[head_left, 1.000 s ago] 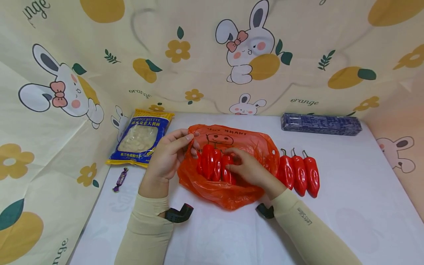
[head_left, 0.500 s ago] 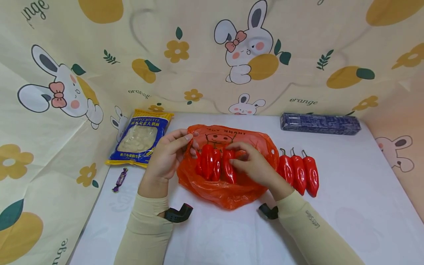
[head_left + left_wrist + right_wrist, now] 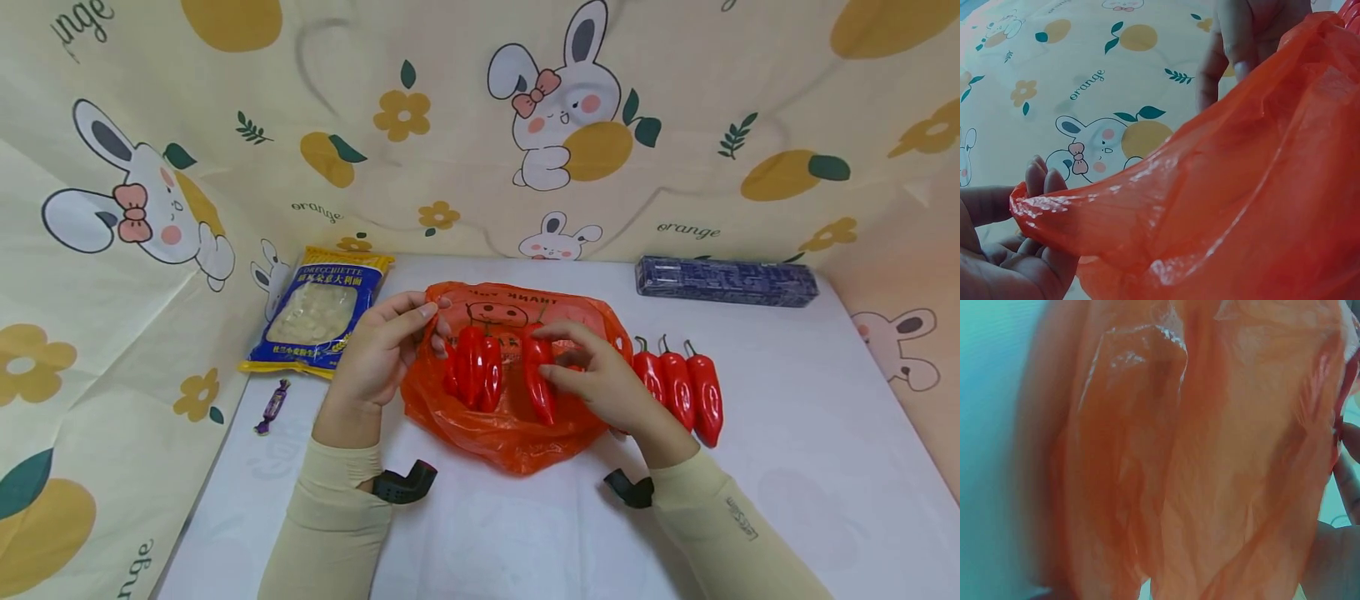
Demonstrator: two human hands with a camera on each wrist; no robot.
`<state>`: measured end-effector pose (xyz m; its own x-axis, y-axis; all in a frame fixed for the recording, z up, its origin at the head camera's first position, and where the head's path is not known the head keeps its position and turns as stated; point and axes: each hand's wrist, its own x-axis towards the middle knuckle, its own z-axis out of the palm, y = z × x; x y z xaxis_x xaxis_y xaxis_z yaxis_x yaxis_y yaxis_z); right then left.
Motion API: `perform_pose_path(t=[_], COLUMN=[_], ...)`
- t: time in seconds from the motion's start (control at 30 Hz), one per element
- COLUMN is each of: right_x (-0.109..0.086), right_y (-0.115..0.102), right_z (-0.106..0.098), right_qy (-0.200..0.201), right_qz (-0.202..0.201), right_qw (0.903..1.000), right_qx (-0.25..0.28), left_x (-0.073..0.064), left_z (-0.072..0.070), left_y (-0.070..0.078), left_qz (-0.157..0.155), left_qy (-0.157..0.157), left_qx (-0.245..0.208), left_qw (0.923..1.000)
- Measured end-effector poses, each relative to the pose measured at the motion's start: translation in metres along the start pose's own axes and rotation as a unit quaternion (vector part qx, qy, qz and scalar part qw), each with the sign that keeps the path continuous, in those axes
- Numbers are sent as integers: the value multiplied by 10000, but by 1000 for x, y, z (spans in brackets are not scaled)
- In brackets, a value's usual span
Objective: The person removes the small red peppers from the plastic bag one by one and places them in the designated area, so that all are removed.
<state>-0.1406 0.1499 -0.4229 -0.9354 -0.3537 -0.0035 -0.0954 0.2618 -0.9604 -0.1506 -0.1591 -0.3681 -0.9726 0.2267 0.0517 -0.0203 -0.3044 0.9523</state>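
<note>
Right hand on a pepper at the bag mouth, left hand on the bag edge

Right hand (image 3: 611, 383): thumb and fingers narrow, pinching a glossy red elongated pepper with a thin stem (image 3: 537, 383). Pepper sits in the opening of a translucent red-orange plastic bag with dark print (image 3: 495, 446), stem end away from the person. Can't tell if it touches the bag floor. Left hand (image 3: 378, 350): fingertips closed on the bag's left upper edge; left wrist view shows the film stretched taut from them.

Three similar red peppers (image 3: 471, 367) cluster in the bag's left part, apart from the pinched one. Three more glossy red peppers (image 3: 677, 387) lie side by side on the white-covered table (image 3: 495, 542), right of the bag.

Also there: blue-and-yellow pasta packet (image 3: 315, 312), purple-wrapped candy (image 3: 272, 408), long dark-blue box (image 3: 727, 281).
</note>
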Motion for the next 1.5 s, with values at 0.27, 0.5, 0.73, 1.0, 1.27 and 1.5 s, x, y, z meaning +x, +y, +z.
perform_pose_path(t=[0.27,0.5,0.73,1.0,1.27,1.5], right_x=[-18,-28,-39,-49,-56,-66], right_y=[-2,2,7,8,11,19], right_z=[-14,-31,-51,-73,-97,-126], right_qy=[198,234,480,730,1144,1256], right_qz=[231,179,-77,-140,-278,-744], right_qw=[9994,9986,9976,9966,9929,9822], right_qx=[155,432,489,353,173,1186], left_x=[0,1,2,0,0,0], left_z=[0,1,2,2,1,1], left_y=[1,0,0,1,1,1], left_qz=[-24,-38,-31,-22,-55,-65], left_qy=[14,0,12,25,36,25], left_qx=[20,-12,-59,22,-11,-67], left_qw=[10000,10000,10000,10000,10000,10000])
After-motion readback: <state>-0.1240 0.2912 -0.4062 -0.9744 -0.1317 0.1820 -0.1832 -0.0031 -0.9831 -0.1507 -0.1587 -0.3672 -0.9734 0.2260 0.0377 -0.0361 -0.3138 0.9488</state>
